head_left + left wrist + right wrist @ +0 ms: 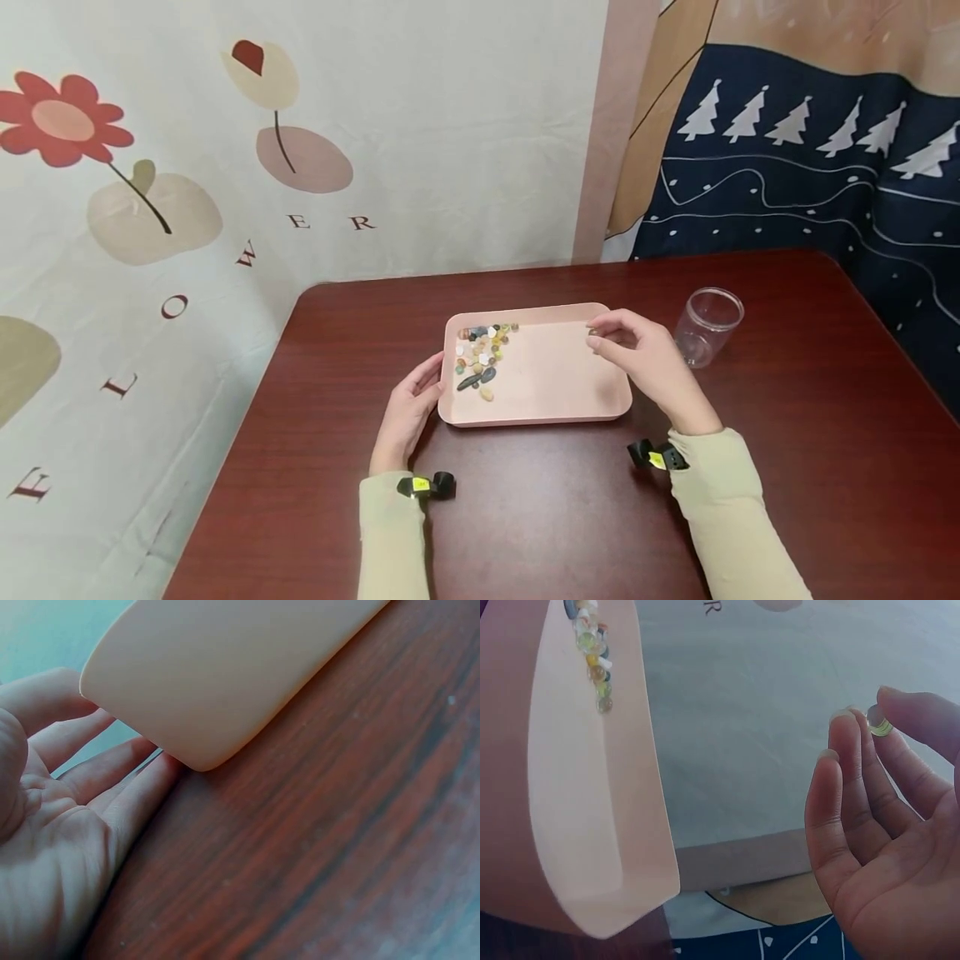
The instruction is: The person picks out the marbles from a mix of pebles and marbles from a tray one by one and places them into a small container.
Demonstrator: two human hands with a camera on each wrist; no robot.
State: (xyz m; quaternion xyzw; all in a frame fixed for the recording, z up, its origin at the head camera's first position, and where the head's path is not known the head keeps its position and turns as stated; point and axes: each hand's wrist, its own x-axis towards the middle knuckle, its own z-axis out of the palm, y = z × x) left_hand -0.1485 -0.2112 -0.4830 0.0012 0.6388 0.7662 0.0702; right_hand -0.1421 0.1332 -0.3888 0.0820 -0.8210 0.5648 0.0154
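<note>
A pink rectangular tray (555, 367) lies on the table. Gathered along its left side are several small stones and glass beads (480, 358), among them dark oblong ones near the front. My left hand (408, 408) holds the tray's left edge; in the left wrist view its fingers (109, 769) reach to the tray's outer wall. Over the right part of the tray, my right hand (645, 354) pinches a small clear, greenish glass bead (880, 721) between thumb and fingertip. The other fingers of that hand are gently bent.
A clear glass cup (708, 325) stands just right of the tray, close behind my right hand. The dark red wooden table (540, 508) extends around them. Printed fabric (465, 150) hangs along the table's far side.
</note>
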